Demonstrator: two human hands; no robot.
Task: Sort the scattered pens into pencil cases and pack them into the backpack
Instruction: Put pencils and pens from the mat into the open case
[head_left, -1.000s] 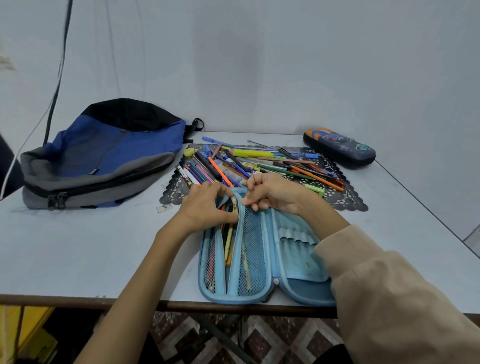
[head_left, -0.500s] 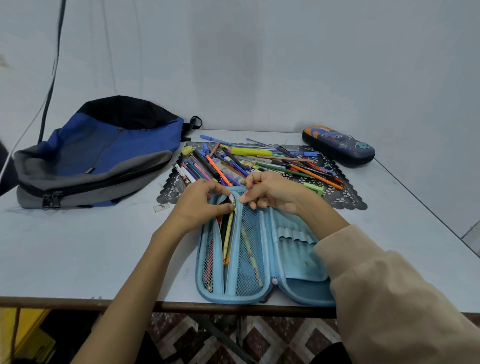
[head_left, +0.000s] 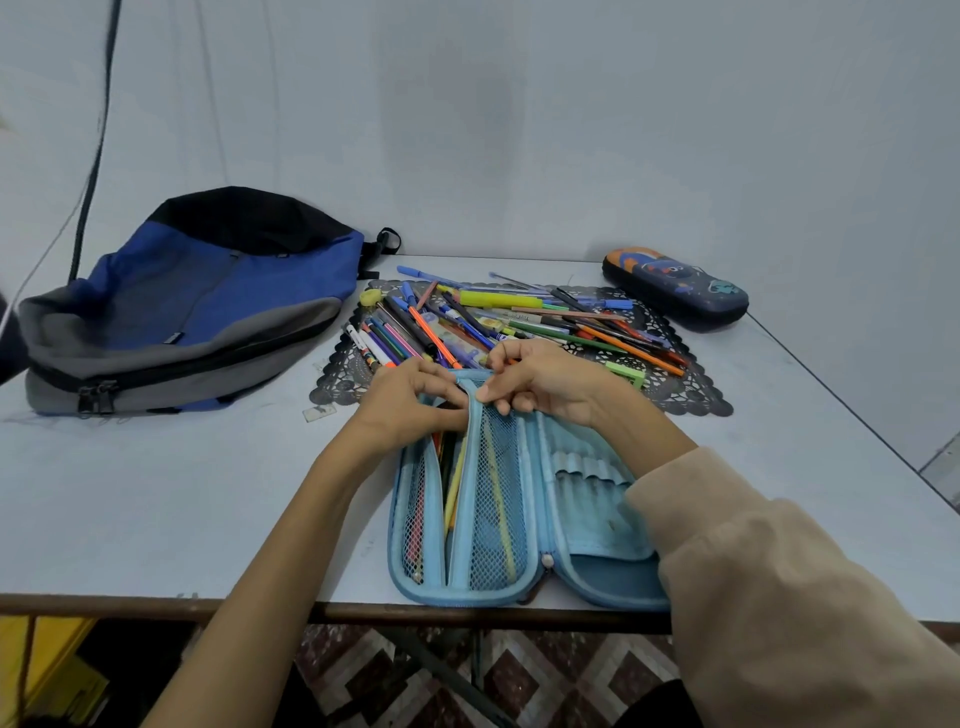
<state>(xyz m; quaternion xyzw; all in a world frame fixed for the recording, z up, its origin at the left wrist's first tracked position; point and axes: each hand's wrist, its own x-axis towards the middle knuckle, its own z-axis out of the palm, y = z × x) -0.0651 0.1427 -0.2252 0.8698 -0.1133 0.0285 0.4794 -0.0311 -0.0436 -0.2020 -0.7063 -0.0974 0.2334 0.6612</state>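
on white table (head_left: 156, 493) (wall behind): both hands apparently pinching blue case (head_left: 519, 519).

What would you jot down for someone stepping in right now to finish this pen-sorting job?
Left hand: fingers pinching the far end of the open light blue pencil case, at its left pocket.
Right hand: pinching the top of the case's mesh divider.
Case lies open at the table's near edge; a few pens sit in its pockets.
Most pens are loose, piled on the black lace mat behind it.
Dark printed pencil case is closed, far right. Backpack lies far left, zipped.
Left: case the pile, close both cases, pack the backpack.
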